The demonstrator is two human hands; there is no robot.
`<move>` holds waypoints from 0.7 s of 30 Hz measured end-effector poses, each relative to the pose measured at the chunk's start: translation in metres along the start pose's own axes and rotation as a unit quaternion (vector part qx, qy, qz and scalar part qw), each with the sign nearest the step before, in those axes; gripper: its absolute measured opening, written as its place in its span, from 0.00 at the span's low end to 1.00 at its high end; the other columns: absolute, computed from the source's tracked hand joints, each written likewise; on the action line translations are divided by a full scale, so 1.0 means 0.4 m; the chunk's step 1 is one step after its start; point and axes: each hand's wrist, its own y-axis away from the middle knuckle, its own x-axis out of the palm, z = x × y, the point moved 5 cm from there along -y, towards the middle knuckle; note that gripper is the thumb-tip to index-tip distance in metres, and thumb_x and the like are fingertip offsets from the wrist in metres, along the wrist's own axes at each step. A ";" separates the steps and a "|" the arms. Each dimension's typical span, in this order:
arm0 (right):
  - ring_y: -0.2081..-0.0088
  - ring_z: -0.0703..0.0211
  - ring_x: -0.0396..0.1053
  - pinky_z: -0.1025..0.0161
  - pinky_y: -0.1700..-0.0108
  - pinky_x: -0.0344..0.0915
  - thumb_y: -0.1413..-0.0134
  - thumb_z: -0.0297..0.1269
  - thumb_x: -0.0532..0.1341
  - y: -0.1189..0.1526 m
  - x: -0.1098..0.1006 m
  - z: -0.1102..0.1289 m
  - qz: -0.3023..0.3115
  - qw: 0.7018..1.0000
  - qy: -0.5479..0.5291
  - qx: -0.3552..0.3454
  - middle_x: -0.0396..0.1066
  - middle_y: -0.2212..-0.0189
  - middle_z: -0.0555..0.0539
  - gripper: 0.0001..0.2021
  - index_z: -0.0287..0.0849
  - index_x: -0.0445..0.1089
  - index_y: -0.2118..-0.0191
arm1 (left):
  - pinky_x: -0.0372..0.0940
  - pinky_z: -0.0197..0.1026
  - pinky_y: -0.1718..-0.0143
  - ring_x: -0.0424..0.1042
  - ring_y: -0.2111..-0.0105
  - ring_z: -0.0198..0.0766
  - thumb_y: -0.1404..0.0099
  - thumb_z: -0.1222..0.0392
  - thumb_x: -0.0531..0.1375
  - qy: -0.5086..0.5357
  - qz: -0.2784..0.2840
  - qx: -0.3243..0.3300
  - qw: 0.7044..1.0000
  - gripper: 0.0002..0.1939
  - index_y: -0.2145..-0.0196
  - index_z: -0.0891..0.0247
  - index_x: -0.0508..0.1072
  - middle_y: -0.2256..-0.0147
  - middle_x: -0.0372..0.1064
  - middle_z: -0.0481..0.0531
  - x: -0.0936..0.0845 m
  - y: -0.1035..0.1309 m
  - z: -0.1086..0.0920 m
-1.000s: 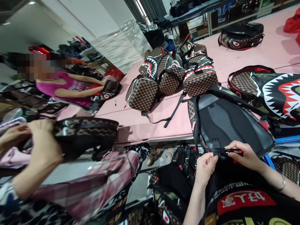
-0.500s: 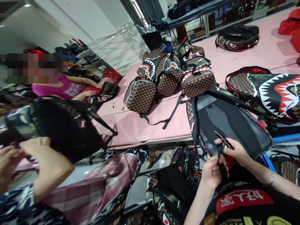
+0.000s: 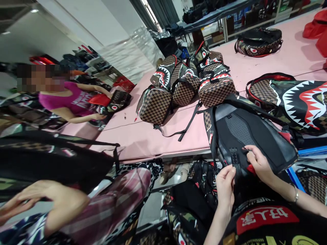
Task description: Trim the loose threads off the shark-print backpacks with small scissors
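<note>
Strap pinched at the bench's near edge

My checked backpack (image 3: 270, 149) lies front down on the pink bench (image 3: 143, 141), its lower side reaching past the edge towards me. I judge that this placing leaves the padded back panel (image 3: 240, 127) uppermost and brings the webbing close, so both hands reach it without stretching.

My left hand (image 3: 225, 177) is narrow, thumb and forefinger pinched together at the near end of the black webbing strap (image 3: 233, 154); such a grip would steady the strap against the bag's weight. My right hand (image 3: 257, 161) is curled just beside it, above a scrap of red fabric (image 3: 251, 169), around a small dark tool (image 3: 245, 149). Most of that is hidden, so I cannot tell its kind.

The shark-mouth backpack (image 3: 304, 105) sits just beyond mine, and a cluster of backpacks (image 3: 178, 81) stands farther across, probably grouped to leave elbow room. Another person's hand (image 3: 51, 194) is well apart on my left.
</note>
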 end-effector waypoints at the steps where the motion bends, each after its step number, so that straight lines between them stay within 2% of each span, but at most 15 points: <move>1: 0.69 0.61 0.67 0.66 0.67 0.63 0.42 0.44 0.50 0.007 -0.018 0.008 -0.023 0.998 0.027 -0.045 0.68 0.69 0.47 0.15 0.41 0.62 0.54 | 0.58 0.31 0.75 0.62 0.79 0.27 0.55 0.56 0.68 0.018 -0.002 -0.011 1.000 0.15 0.69 0.67 0.75 0.77 0.67 0.48 0.000 -0.001 0.002; 3: 0.62 0.59 0.68 0.65 0.61 0.64 0.44 0.39 0.55 0.021 -0.046 0.027 -0.027 0.985 0.076 -0.153 0.69 0.62 0.45 0.13 0.43 0.64 0.54 | 0.58 0.30 0.75 0.62 0.79 0.26 0.56 0.57 0.68 0.043 -0.004 -0.018 0.999 0.15 0.70 0.67 0.75 0.76 0.68 0.48 -0.001 -0.003 0.001; 5: 0.62 0.59 0.68 0.64 0.61 0.65 0.46 0.36 0.58 0.030 -0.057 0.039 0.029 0.964 0.116 -0.239 0.70 0.61 0.45 0.13 0.43 0.65 0.53 | 0.57 0.30 0.76 0.62 0.79 0.26 0.56 0.57 0.68 0.042 -0.002 -0.014 0.999 0.14 0.70 0.67 0.75 0.76 0.68 0.48 -0.002 -0.006 -0.003; 7: 0.65 0.60 0.69 0.64 0.62 0.65 0.46 0.34 0.58 0.031 -0.062 0.038 0.093 0.945 0.147 -0.278 0.71 0.63 0.45 0.14 0.44 0.65 0.52 | 0.58 0.31 0.75 0.63 0.78 0.27 0.55 0.57 0.67 0.020 0.002 0.003 1.000 0.14 0.70 0.67 0.76 0.76 0.69 0.49 -0.002 -0.008 -0.009; 12: 0.65 0.61 0.69 0.65 0.63 0.64 0.43 0.35 0.56 0.011 -0.072 0.039 0.167 0.917 0.204 -0.298 0.71 0.64 0.44 0.13 0.42 0.66 0.53 | 0.61 0.33 0.68 0.66 0.73 0.32 0.53 0.58 0.66 -0.037 -0.002 0.056 0.998 0.13 0.69 0.67 0.77 0.72 0.72 0.51 -0.001 -0.005 -0.027; 18: 0.64 0.62 0.68 0.66 0.62 0.63 0.42 0.36 0.55 -0.005 -0.069 0.063 0.223 0.904 0.196 -0.309 0.71 0.64 0.45 0.11 0.41 0.66 0.54 | 0.61 0.33 0.65 0.67 0.71 0.32 0.51 0.58 0.65 -0.068 0.031 0.046 0.996 0.11 0.70 0.66 0.77 0.71 0.73 0.52 0.008 0.006 -0.033; 21: 0.63 0.63 0.68 0.67 0.61 0.63 0.41 0.36 0.54 -0.005 -0.065 0.070 0.229 0.902 0.177 -0.321 0.71 0.63 0.44 0.11 0.40 0.66 0.54 | 0.61 0.33 0.65 0.67 0.70 0.32 0.50 0.58 0.65 -0.072 0.039 0.048 0.995 0.10 0.70 0.66 0.77 0.70 0.73 0.52 0.008 0.008 -0.031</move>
